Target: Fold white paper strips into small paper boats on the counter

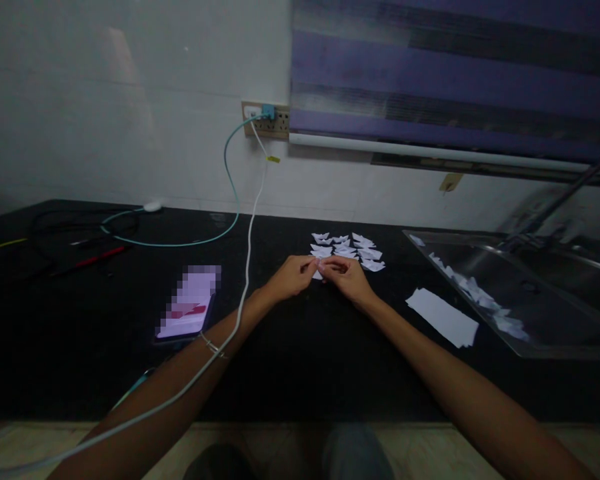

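My left hand point(295, 275) and my right hand point(347, 275) meet over the dark countertop, fingertips pinched together. Between them is a small piece of folded white paper point(317, 275), mostly covered by my fingers, so its shape is hard to make out. Just behind my hands stand several small white paper boats point(367, 253) in loose rows. A stack of white paper sheets point(443, 317) lies to the right of my right forearm.
A metal sink point(545, 293) is set in at the right, with more folded white paper point(485, 297) along its rim. A lit phone point(190, 303) lies left of my left forearm. A white cable point(250, 247) runs from the wall socket point(280, 123) across that forearm. A red pen-like object point(100, 257) lies farther left.
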`<act>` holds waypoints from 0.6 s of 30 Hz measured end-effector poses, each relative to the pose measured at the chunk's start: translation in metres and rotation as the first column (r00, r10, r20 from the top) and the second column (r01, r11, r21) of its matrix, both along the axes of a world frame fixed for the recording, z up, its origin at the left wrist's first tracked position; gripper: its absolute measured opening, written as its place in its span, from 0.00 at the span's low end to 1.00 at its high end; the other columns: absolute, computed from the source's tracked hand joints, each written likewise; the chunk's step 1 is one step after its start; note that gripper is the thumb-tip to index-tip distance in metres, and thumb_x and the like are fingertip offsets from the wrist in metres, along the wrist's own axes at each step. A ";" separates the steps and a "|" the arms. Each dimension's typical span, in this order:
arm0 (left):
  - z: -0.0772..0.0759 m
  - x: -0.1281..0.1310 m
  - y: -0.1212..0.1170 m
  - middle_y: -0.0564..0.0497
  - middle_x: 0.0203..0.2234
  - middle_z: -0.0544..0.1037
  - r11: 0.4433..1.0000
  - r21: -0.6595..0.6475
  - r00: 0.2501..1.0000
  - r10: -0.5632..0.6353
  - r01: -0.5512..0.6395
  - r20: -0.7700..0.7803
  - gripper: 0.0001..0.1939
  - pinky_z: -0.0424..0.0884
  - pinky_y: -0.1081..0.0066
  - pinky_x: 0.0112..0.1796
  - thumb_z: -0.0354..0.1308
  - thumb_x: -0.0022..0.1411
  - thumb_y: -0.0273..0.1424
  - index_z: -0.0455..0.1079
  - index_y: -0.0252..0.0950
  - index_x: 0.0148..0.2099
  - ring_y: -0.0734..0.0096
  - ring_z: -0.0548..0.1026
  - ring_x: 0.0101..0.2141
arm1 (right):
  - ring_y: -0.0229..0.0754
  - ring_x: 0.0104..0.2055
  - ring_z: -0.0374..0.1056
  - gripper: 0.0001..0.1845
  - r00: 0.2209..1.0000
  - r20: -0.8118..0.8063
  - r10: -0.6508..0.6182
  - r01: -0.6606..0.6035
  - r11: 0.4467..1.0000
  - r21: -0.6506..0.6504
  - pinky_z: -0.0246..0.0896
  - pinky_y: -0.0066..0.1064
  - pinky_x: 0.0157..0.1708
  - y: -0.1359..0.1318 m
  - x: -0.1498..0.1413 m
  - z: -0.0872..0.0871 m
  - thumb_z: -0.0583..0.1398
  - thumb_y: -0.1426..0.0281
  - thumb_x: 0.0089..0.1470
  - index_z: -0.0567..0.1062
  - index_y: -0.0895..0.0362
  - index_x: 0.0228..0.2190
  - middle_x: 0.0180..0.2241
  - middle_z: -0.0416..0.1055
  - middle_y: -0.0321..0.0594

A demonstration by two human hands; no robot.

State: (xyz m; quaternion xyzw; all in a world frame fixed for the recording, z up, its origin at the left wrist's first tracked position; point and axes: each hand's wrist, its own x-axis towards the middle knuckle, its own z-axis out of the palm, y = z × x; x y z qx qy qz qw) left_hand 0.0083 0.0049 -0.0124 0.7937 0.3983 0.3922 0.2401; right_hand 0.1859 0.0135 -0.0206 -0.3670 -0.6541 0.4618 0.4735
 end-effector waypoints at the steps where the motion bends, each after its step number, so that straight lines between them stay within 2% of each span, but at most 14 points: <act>1: 0.001 0.000 0.000 0.55 0.21 0.66 1.000 0.001 1.000 -0.013 0.013 0.017 0.20 0.56 0.72 0.27 0.44 0.69 0.41 0.62 0.35 0.27 0.73 0.62 0.24 | 0.40 0.30 0.70 0.15 1.000 -0.015 -0.023 0.023 1.000 0.008 0.67 0.34 0.32 0.000 -0.001 -0.001 0.69 0.59 0.46 0.80 0.56 0.33 0.31 0.77 0.40; 4: 0.005 -0.001 -0.003 0.55 0.22 0.66 0.995 -0.057 0.994 -0.080 0.085 0.074 0.22 0.58 0.73 0.28 0.42 0.70 0.43 0.64 0.35 0.29 0.74 0.63 0.25 | 0.43 0.33 0.73 0.15 0.996 -0.061 -0.065 0.065 0.998 0.009 0.70 0.38 0.36 -0.001 -0.003 -0.001 0.70 0.60 0.44 0.81 0.55 0.34 0.34 0.78 0.41; 7: 0.005 0.000 -0.004 0.56 0.21 0.64 0.986 -0.111 0.987 -0.116 0.128 0.111 0.24 0.59 0.74 0.27 0.41 0.70 0.44 0.65 0.34 0.30 0.75 0.62 0.23 | 0.44 0.34 0.73 0.15 0.993 -0.114 -0.034 0.031 0.999 -0.033 0.71 0.41 0.39 -0.002 -0.002 0.000 0.70 0.60 0.44 0.81 0.54 0.33 0.34 0.78 0.41; 11: 0.004 -0.001 -0.002 0.54 0.24 0.67 0.992 -0.061 0.990 -0.102 0.108 0.093 0.22 0.60 0.73 0.30 0.45 0.69 0.44 0.65 0.34 0.30 0.74 0.64 0.27 | 0.43 0.37 0.74 0.13 0.988 -0.152 0.018 -0.025 0.999 -0.039 0.70 0.41 0.46 -0.004 -0.001 0.002 0.70 0.61 0.45 0.80 0.54 0.33 0.36 0.77 0.39; 15: 0.005 -0.004 -0.001 0.55 0.24 0.66 0.998 -0.046 0.994 -0.040 0.045 0.100 0.18 0.59 0.73 0.30 0.48 0.68 0.44 0.63 0.35 0.32 0.73 0.63 0.27 | 0.41 0.36 0.73 0.14 0.986 -0.149 0.076 -0.090 0.992 -0.090 0.71 0.40 0.44 -0.005 -0.002 0.002 0.70 0.60 0.45 0.79 0.55 0.32 0.35 0.77 0.40; 18: 0.005 -0.004 -0.002 0.54 0.27 0.67 0.993 -0.056 0.991 -0.094 0.100 0.096 0.16 0.59 0.72 0.31 0.47 0.69 0.43 0.62 0.36 0.34 0.72 0.64 0.29 | 0.39 0.32 0.72 0.15 0.977 -0.170 0.131 -0.160 0.972 -0.174 0.72 0.37 0.40 -0.007 -0.003 0.002 0.70 0.60 0.43 0.78 0.57 0.31 0.32 0.76 0.39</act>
